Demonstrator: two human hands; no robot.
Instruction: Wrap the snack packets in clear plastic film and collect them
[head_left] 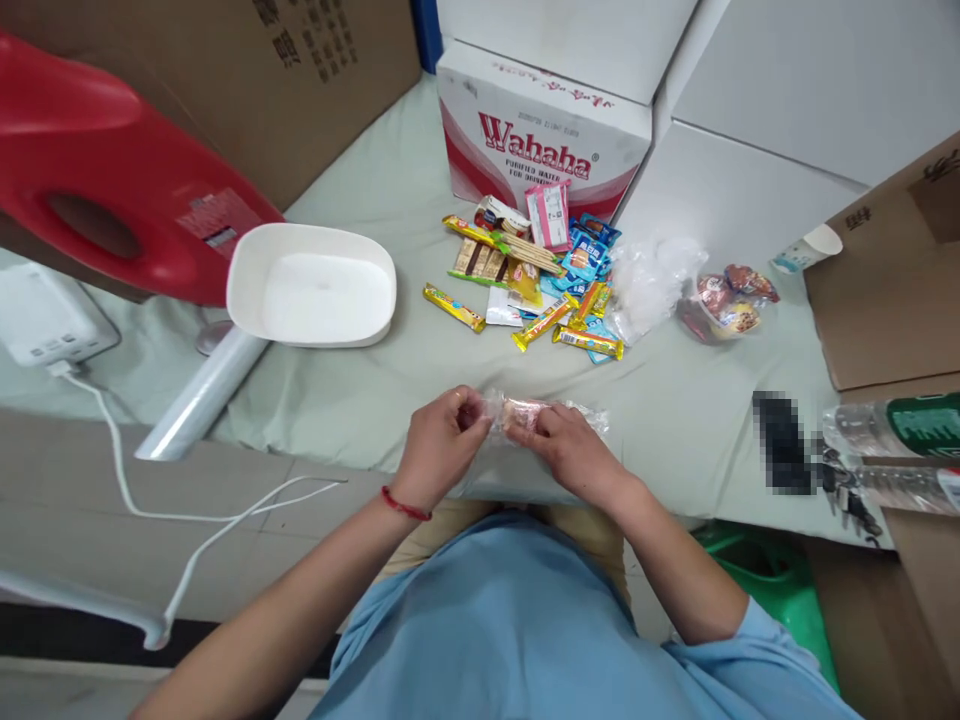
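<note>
Close to the near edge of the cloth-covered table lies a snack in a clear, crinkled plastic wrapper (523, 411), pinkish inside; its exact kind is hard to make out. My left hand (442, 440), with a red cord at the wrist, pinches the wrapper's left end between thumb and fingers. Over the right part of the package my right hand (574, 450) is closed, thumb and fingers pressed on it. Beyond the hands is a pile of small snacks: yellow-wrapped bars (546, 322), blue packets (585, 255), a pink packet (549, 215) and wafer sticks (529, 250).
A white plastic basin (311, 338) stands left, beside a red jug (135, 190) and a plastic-film roll (202, 395). Behind the pile is a Wahaha carton (544, 130). Rightward are a clear bag (656, 285), bagged snacks (727, 305), a paper cup (806, 250), bottles (862, 430) and keys (847, 500).
</note>
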